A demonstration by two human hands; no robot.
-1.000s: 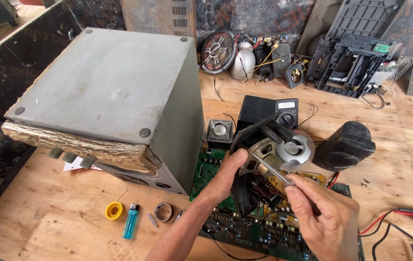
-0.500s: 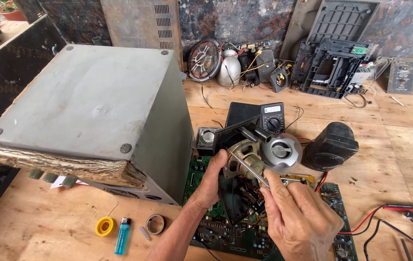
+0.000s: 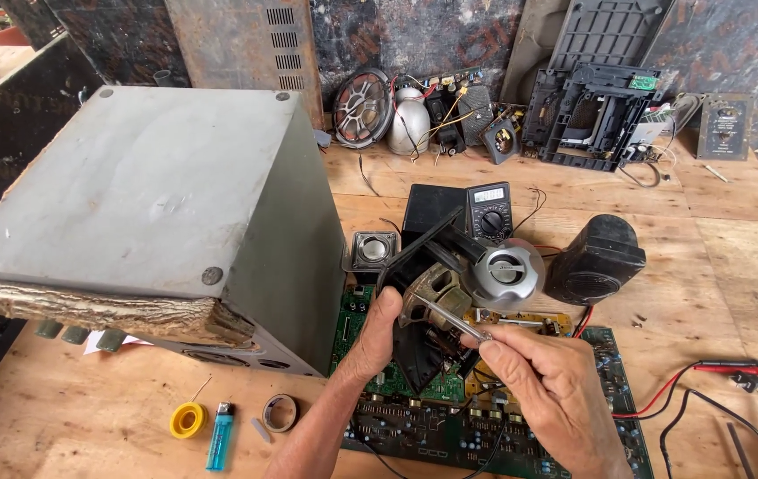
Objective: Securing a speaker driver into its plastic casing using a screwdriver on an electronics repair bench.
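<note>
**Two hands on a motor assembly above a circuit board**

Left hand (image 3: 385, 333) closed around the black plastic frame with the copper-wound, cream-coloured motor (image 3: 429, 302), thumb and fingers clamped on its lower left edge, forearm rising from the bottom of the view. Right hand (image 3: 545, 395) pinched shut on a thin silver metal probe or screwdriver (image 3: 450, 319), knuckles up, wrist bent inward, tip laid against the motor body. Assembly held tilted just above the green printed circuit board (image 3: 414, 426) on the pale wooden workbench (image 3: 86, 417), with the round silver-capped part (image 3: 505, 270) at its upper right end.

Judged best done with the frame kept steady in the left grip, tool tip placed lightly and square to its seat, pressure kept off the copper windings, and the wires below kept slack.

Large grey metal cabinet (image 3: 148, 195) standing just to the left; black digital multimeter (image 3: 490, 208) behind; black rounded speaker housing (image 3: 596, 262) to the right. Yellow tape roll (image 3: 187, 420), blue lighter (image 3: 219, 436) and metal ring (image 3: 280, 412) lying near the lower left
</note>
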